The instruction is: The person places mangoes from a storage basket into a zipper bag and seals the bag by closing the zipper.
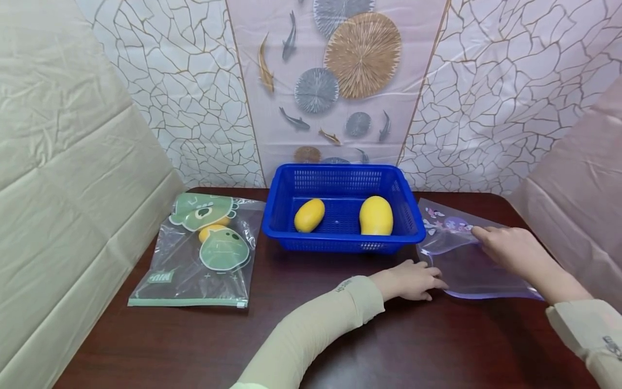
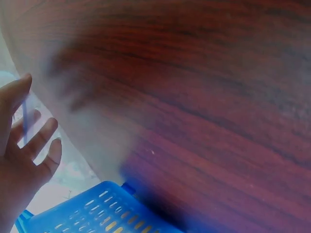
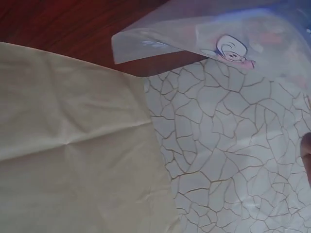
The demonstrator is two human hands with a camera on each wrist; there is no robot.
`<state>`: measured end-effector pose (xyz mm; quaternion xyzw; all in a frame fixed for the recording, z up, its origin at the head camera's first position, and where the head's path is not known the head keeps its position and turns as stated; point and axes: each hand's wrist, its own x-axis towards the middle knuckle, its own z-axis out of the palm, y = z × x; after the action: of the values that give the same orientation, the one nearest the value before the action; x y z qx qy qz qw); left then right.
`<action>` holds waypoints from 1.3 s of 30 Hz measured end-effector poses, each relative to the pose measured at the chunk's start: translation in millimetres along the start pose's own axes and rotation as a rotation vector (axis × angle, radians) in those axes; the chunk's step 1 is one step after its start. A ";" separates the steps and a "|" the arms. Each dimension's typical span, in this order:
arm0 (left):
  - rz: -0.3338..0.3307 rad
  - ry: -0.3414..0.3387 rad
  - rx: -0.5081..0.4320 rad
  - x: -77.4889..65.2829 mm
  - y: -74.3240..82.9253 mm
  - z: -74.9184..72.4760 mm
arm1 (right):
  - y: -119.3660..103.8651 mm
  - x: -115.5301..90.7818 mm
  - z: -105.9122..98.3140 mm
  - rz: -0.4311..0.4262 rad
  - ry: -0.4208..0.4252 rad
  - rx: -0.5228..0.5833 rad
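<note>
Worktop, head view: dark red-brown wood (image 1: 204,346), a crackle-patterned cloth (image 1: 194,81) with a fish panel (image 1: 272,124) behind its back edge, pale sheets (image 1: 63,162) at both sides.
Blue basket: midway along the back edge (image 1: 343,237), holding a smaller yellow fruit (image 1: 309,215), slanted, and a larger one (image 1: 376,215), lying front to back.
Green-printed bag: by the left edge (image 1: 184,281), yellow fruit (image 1: 210,233) inside, zip strip towards the near edge.
Purple-trimmed bag: right of the basket (image 1: 452,237), mouth gaping towards the near edge, body running to the back edge; cannot tell its longer side.
Right hand: pinching the bag's upper layer (image 1: 517,248).
Left hand: fingers spread at the mouth's left corner (image 1: 415,280).
Left wrist view: thumb apart from fingers, purple strip between; basket below.
Right wrist view: bag's printed corner above the cloth; only a fingertip shows.
</note>
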<state>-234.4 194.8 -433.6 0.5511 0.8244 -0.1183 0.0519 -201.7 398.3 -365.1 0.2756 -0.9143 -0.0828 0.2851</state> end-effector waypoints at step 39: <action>0.059 0.019 -0.013 -13.2 -6.7 5.8 | -15.8 -11.0 18.6 -0.002 -0.198 0.110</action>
<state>-235.7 179.1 -435.5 0.5759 0.8090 -0.1059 0.0511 -197.5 391.1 -390.5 0.2820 -0.9409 -0.0595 0.1777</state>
